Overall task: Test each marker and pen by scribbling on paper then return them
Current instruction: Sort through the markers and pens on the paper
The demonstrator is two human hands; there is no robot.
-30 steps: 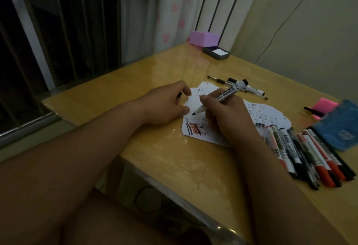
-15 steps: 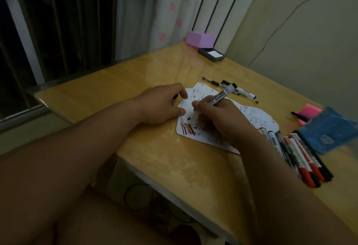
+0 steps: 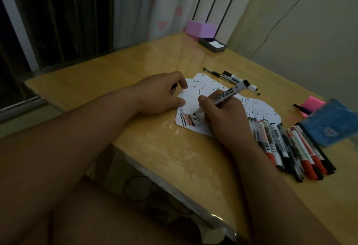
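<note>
My right hand [image 3: 222, 115] grips a white board marker [image 3: 226, 95], its tip down on the white paper [image 3: 195, 89] near a patch of black and red scribbles [image 3: 190, 120]. My left hand [image 3: 160, 93] rests on the paper's left edge with its fingers curled around a small dark cap [image 3: 175, 86]. A row of several red and black markers [image 3: 290, 146] lies on the table to the right of my right wrist. Two more pens [image 3: 230, 77] lie beyond the paper.
The wooden table [image 3: 135, 66] has its near edge running diagonally below my arms. A blue pouch [image 3: 329, 122] and a pink sticky pad [image 3: 311, 104] with a black cap sit at the right. A purple box [image 3: 201, 28] and a dark tray [image 3: 213, 44] stand at the far corner.
The marker tip has moved down the paper toward the scribble patch at its lower left. My left hand has stayed on the paper's edge.
</note>
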